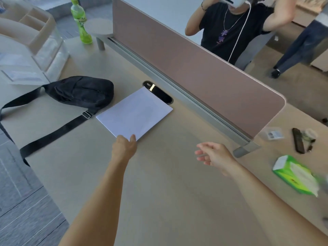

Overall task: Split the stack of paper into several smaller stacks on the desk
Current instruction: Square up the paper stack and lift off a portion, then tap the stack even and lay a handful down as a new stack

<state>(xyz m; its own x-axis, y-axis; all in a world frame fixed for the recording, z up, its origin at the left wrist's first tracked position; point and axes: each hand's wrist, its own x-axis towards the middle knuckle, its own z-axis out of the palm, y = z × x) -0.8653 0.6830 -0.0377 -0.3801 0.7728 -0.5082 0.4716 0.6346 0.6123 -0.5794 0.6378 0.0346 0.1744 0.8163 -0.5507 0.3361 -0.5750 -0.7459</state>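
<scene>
A paper stack [134, 113] lies on the counter [159, 183], before a divider panel [195, 68]. A bag [79, 91] sits just left of it. A tissue pack [295, 175] lies far right.

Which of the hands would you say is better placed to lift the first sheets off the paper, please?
Left. The left hand already touches the near corner of the paper, thumb on top. The right hand hovers open over bare desk, well clear of it.

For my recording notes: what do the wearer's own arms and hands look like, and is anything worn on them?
Both forearms are bare as far as the frame shows, with no sleeves in view. The left hand and right hand wear no gloves, and no watch, ring or bracelet is visible. The picture is slightly blurred, so small details could be missed.
</scene>
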